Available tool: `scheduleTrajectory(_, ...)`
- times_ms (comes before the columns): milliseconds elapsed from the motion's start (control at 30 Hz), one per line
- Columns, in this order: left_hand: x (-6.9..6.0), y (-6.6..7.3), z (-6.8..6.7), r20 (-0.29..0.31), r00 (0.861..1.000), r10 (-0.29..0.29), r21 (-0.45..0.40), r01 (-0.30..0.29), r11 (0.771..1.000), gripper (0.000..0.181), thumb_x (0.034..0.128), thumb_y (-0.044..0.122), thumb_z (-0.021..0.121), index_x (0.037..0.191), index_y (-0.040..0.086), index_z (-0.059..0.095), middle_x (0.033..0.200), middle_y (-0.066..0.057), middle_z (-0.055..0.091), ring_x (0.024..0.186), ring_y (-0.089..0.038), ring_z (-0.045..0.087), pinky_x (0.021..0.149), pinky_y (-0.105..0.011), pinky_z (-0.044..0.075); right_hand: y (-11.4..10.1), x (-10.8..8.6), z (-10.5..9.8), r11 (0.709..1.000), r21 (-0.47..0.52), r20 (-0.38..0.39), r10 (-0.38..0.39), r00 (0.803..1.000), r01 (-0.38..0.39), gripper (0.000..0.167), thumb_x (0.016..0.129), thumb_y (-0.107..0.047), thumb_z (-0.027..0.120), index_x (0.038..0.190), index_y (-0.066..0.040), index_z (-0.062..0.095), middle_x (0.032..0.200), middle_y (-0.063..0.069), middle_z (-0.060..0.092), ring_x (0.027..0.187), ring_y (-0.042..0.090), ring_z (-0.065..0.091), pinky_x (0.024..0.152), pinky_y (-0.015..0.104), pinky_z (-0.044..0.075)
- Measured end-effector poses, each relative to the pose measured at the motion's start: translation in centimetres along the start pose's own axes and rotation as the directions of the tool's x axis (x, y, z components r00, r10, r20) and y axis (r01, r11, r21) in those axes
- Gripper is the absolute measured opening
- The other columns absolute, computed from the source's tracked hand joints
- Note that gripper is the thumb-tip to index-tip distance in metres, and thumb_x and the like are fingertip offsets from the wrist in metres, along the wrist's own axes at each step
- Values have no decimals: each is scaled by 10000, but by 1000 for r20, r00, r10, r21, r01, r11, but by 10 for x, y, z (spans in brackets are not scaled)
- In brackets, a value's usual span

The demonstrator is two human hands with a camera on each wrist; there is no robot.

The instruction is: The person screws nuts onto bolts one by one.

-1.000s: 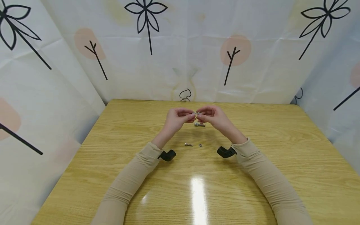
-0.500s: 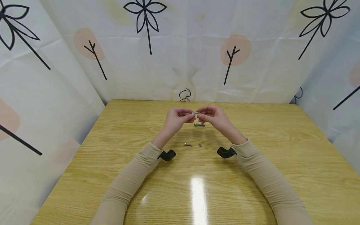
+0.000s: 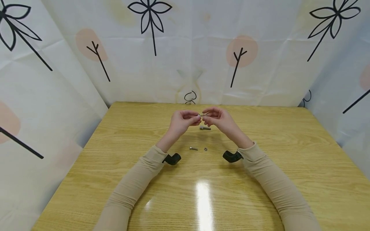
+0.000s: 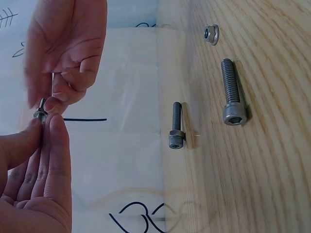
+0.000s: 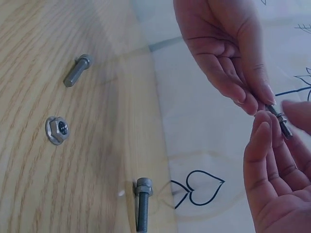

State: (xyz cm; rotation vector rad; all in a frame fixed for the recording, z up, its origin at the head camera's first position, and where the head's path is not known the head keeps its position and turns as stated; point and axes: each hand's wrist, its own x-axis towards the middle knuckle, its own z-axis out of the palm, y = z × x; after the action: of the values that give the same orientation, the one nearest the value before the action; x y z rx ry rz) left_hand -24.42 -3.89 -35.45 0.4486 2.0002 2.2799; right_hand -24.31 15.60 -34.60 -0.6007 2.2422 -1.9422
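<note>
Above the table's far part, my left hand [image 3: 182,122] pinches a small metal bolt [image 5: 285,129] by its head end between thumb and fingers. A nut [image 5: 281,118] sits partway along the bolt's thread. My right hand [image 3: 218,118] is at the threaded end, its fingers behind the bolt; in the right wrist view its blurred thumb stands apart from the nut. Below the hands lies a larger socket-head bolt [image 3: 205,128] with a nut [image 4: 177,134] near its head. Nearer to me lie a bare socket-head bolt [image 4: 231,92] and a loose flange nut [image 4: 211,35].
The wooden table [image 3: 144,192] runs back to a patterned white cloth [image 3: 208,64], which also hangs at both sides. Dark wrist-camera mounts [image 3: 172,159] jut inward from both sleeves, above the table.
My left hand keeps its pinch on the bolt in the same place. My right thumb and fingers shift slightly at the bolt's threaded end and now stand apart. The things on the table stay put.
</note>
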Motion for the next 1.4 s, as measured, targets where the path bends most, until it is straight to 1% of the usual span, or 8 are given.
scheduleTrajectory(233, 0, 0, 0, 3, 1000, 4, 9, -4, 1000, 152, 864, -12, 690, 990, -97, 687, 895, -212, 697, 869, -428, 663, 822, -513, 562, 1, 4, 2, 997, -71, -3, 30, 1000, -30, 322, 981, -251, 580, 1019, 62, 643, 869, 172, 649, 729, 238, 605, 602, 379, 540)
scheduleTrajectory(333, 0, -1, 0, 0, 1000, 2, 4, -2, 1000, 153, 866, -18, 685, 992, -105, 683, 897, -221, 694, 875, -443, 656, 834, -543, 547, 1, 3, 2, 996, -48, 2, 71, 997, -71, 389, 994, -310, 547, 1042, 70, 616, 908, 207, 631, 722, 221, 596, 589, 334, 530)
scheduleTrajectory(467, 0, -1, -1, -5, 1000, 6, 4, -6, 1000, 154, 865, -18, 686, 993, -104, 685, 893, -221, 694, 877, -452, 651, 829, -541, 548, -2, 1, 0, 998, -24, 14, 51, 999, -51, 321, 976, -204, 592, 1151, 64, 570, 984, 244, 619, 773, 248, 619, 656, 376, 558)
scheduleTrajectory(567, 0, -1, -1, -4, 1000, 8, 14, -7, 1000, 152, 861, -12, 693, 988, -96, 689, 889, -212, 697, 859, -419, 668, 806, -491, 573, -4, 0, -2, 999, -50, 26, 19, 999, -18, 275, 951, -128, 623, 1153, 55, 587, 956, 209, 635, 806, 308, 615, 687, 428, 553)
scheduleTrajectory(833, 0, -2, 0, 5, 1000, 6, 22, -7, 1000, 130, 857, -30, 690, 968, -99, 686, 876, -196, 699, 757, -247, 707, 762, -405, 601, 0, 2, -1, 993, -75, 2, 90, 996, -90, 384, 987, -276, 567, 1056, 98, 619, 850, 171, 622, 686, 281, 553, 535, 252, 489)
scheduleTrajectory(1100, -1, -2, -2, -11, 1000, 3, 17, -3, 1000, 147, 856, -19, 696, 980, -97, 691, 875, -195, 700, 743, -235, 707, 785, -451, 590, -1, 1, -1, 997, -63, 11, 56, 998, -55, 279, 935, -177, 654, 1127, 24, 626, 942, 145, 661, 845, 323, 614, 734, 486, 552)
scheduleTrajectory(1333, -2, -3, -1, -9, 1000, 6, 10, -6, 1000, 156, 855, -20, 695, 988, -102, 688, 887, -195, 700, 753, -241, 708, 777, -432, 595, -4, 2, 3, 993, -54, 5, 103, 995, -102, 360, 987, -255, 571, 1028, 101, 607, 862, 175, 623, 713, 232, 580, 564, 262, 515)
scheduleTrajectory(1400, -2, -3, -1, -7, 1000, 5, 6, -5, 1000, 159, 859, -21, 691, 994, -104, 685, 890, -197, 699, 761, -251, 708, 782, -434, 593, -4, 1, 3, 993, -33, 4, 115, 993, -115, 371, 990, -267, 564, 1063, 95, 593, 906, 198, 622, 728, 214, 593, 594, 284, 535)
